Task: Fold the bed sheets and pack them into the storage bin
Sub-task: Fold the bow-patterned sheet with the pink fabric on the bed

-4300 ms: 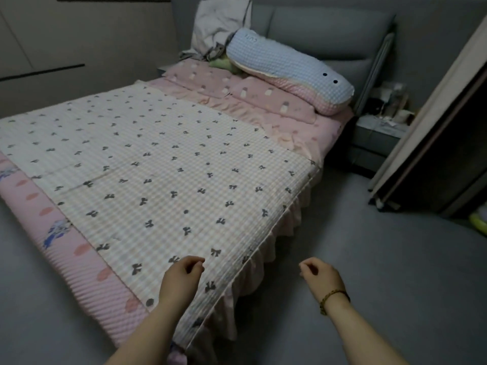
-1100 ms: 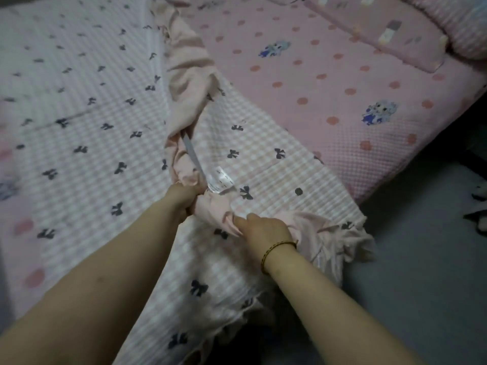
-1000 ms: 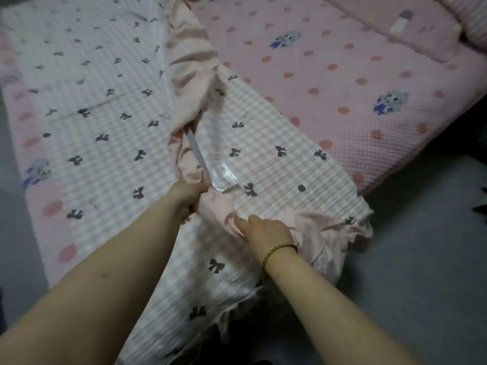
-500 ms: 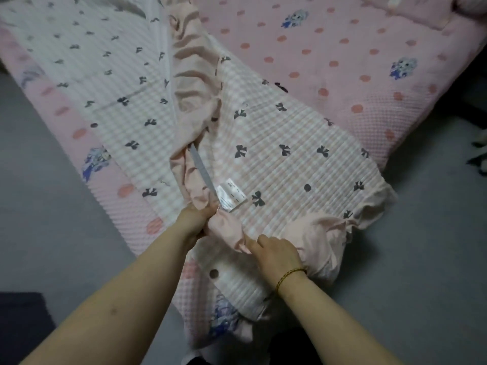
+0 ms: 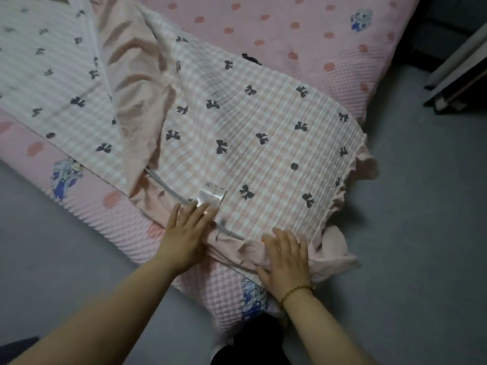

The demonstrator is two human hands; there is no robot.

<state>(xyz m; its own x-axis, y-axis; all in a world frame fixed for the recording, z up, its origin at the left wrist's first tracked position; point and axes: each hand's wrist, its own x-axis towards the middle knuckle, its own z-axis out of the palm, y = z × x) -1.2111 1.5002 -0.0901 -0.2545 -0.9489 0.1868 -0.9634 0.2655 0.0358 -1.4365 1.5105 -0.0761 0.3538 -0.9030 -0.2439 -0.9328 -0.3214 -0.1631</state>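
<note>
Slippage is the main worry. At the left, the unfolded half of the checked sheet [image 5: 66, 83] lies flat over the pink dotted cover [image 5: 87, 206]. Beside it the pink frill [image 5: 137, 75] runs up the fold in loose gathers. If these are not smoothed, the next fold would likely trap a ridge and leave the bundle lumpy for the bin.

The left hand [image 5: 184, 233] lies flat with its fingers straight and slightly spread, pressing the frill edge by the grey strap [image 5: 163, 184] and the white label [image 5: 214, 197]. It holds nothing, so a sideways sweep could drag the top layer off its line instead of flattening it. The right hand [image 5: 286, 256], with a bracelet [image 5: 296, 289] at the wrist, is also flat with spread fingers and presses the frill near the bed's corner.

Further right, the loose corner [image 5: 340, 256] of the frill hangs past the bed edge above the grey floor [image 5: 421, 233]. I judge that its weight could pull the folded layer down once the palms lift. No storage bin is in view.

Half a second back each hand gripped a bunch of frill; now both have let go and press open-palmed, with the seam laid down. Some four seconds back the sheet lay spread over the bed in a single layer, unfolded
</note>
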